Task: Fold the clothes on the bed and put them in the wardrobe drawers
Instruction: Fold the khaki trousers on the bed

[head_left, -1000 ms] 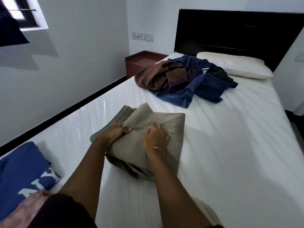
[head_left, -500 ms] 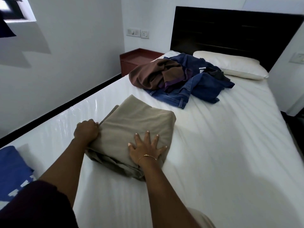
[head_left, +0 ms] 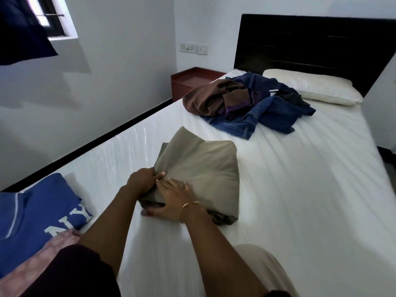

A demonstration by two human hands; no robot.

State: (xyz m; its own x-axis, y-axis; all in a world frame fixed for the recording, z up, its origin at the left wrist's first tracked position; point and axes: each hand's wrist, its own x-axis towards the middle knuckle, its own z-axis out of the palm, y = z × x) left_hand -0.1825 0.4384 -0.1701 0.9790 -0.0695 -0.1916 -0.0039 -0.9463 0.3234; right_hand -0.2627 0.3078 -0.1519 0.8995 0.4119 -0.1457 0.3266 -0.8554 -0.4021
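A folded khaki garment, a thick soft-cornered square of smooth matte cloth, lies mid-bed on the white striped sheet; its darker under-layers show at the near edge. The left hand curls round the near-left corner, thumb on top; the right hand, a thin gold bangle at the wrist, clasps the near edge, fingers flat on top and thumb against the side. Near the dark slatted headboard sits a crumpled heap: a brown garment over stiff blue jeans; beside it a plump white pillow. At near left lies a folded blue lettered shirt.
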